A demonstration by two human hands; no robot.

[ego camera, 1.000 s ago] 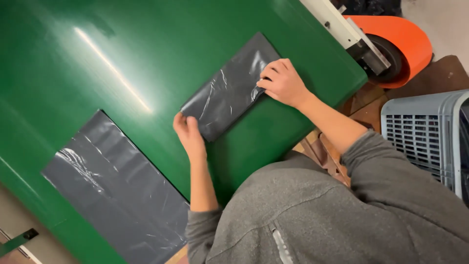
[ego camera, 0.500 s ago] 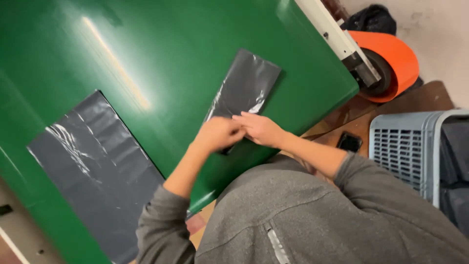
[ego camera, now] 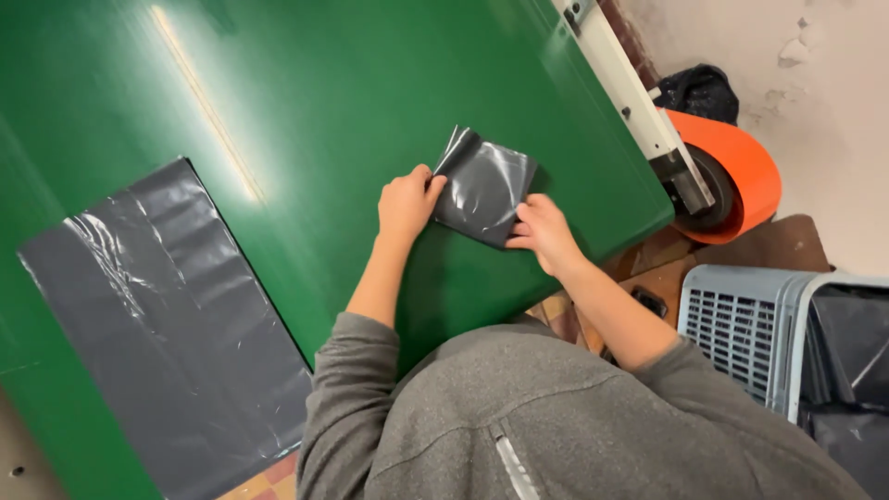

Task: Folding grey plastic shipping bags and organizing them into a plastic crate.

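The left hand [ego camera: 405, 202] is pressing, fingers curled, on the left edge of a small folded dark grey plastic bag [ego camera: 485, 186] lying on the green table [ego camera: 306, 102], while the right hand [ego camera: 542, 231] is pinching its lower right corner. The film is looking thin, light, limp and slippery, likely to spring open, so gripping at the folded edges is seeming best. A larger flat grey bag [ego camera: 157, 315] is lying well apart to the left
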